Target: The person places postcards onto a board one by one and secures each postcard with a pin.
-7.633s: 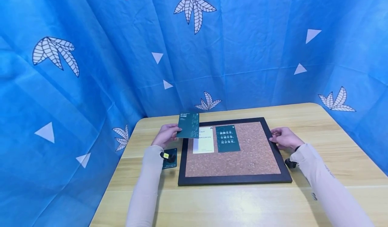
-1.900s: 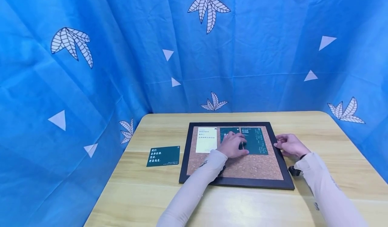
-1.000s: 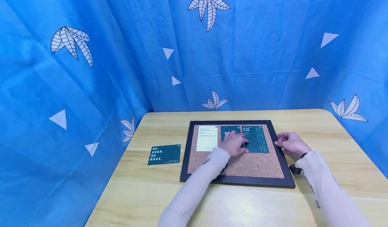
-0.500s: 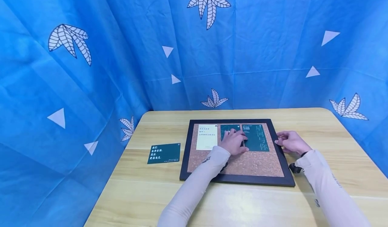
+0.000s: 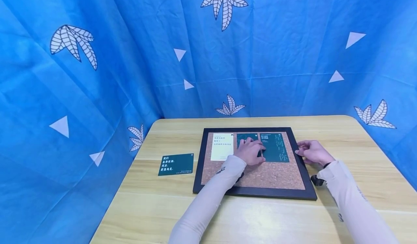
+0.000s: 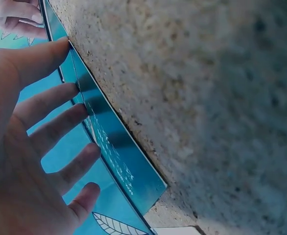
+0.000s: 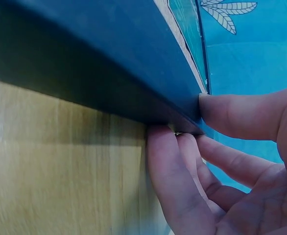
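Note:
A cork board (image 5: 273, 179) with a black frame lies on the table. Along its upper part lie a pale yellow-white card (image 5: 222, 151), a dark green card (image 5: 243, 137) and another green card (image 5: 276, 149) with large faded lettering. My left hand (image 5: 250, 152) covers much of the middle card. In the left wrist view, its spread, slightly bent fingers (image 6: 60, 125) touch the green cards where their edges meet. My right hand (image 5: 311, 152) holds the frame's right side; in the right wrist view, the thumb (image 7: 231, 115) is on top and the fingers are at the outer side.
A further green card (image 5: 176, 164) with white writing lies on the wooden table (image 5: 146, 207), left of the board. A blue patterned curtain (image 5: 277, 55) hangs behind and to the left of the table.
The green card with large lettering, earlier raised in my left hand, now lies right of the middle card. Over the last second both hands have stayed nearly still; the view has shifted slightly.

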The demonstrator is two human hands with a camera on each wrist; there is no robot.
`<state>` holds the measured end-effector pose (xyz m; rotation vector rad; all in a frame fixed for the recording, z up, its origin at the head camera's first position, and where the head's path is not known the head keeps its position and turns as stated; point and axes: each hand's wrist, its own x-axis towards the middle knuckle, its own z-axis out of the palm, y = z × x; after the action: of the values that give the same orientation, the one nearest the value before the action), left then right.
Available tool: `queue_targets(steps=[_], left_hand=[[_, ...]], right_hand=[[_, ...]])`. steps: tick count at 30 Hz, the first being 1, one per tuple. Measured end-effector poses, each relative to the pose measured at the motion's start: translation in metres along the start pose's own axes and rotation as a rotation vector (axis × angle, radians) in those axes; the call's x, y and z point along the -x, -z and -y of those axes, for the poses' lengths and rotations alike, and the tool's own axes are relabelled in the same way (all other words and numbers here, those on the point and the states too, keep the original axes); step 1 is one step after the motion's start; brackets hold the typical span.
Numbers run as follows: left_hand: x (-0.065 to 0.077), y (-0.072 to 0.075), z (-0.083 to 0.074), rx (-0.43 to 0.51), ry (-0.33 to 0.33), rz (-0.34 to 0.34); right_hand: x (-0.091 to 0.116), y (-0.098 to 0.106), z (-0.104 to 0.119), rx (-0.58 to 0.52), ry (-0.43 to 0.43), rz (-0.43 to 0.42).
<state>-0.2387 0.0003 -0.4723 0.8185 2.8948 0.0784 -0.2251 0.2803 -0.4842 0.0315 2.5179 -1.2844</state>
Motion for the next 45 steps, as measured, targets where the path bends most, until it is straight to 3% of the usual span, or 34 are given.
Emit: queue_targets(steps=[10, 19, 24, 34, 45], left_hand=[[-0.003, -0.001, 0.003, 0.026, -0.004, 0.009], [-0.004, 0.0, 0.004, 0.028, -0.008, 0.007], [-0.003, 0.001, 0.004, 0.023, -0.008, 0.013], [0.002, 0.005, 0.003, 0.02, -0.01, 0.005], [0.001, 0.003, 0.002, 0.009, -0.002, -0.017]], right_hand=[[0.001, 0.003, 0.0, 0.01, -0.019, 0.018], [0.017, 0.011, 0.007, 0.002, -0.004, 0.045], [0.034, 0.019, 0.006, 0.1, 0.025, 0.015], [0.072, 0.027, -0.009, 0.321, 0.175, -0.076], [0.113, 0.015, -0.028, 0.41, 0.186, -0.074]])
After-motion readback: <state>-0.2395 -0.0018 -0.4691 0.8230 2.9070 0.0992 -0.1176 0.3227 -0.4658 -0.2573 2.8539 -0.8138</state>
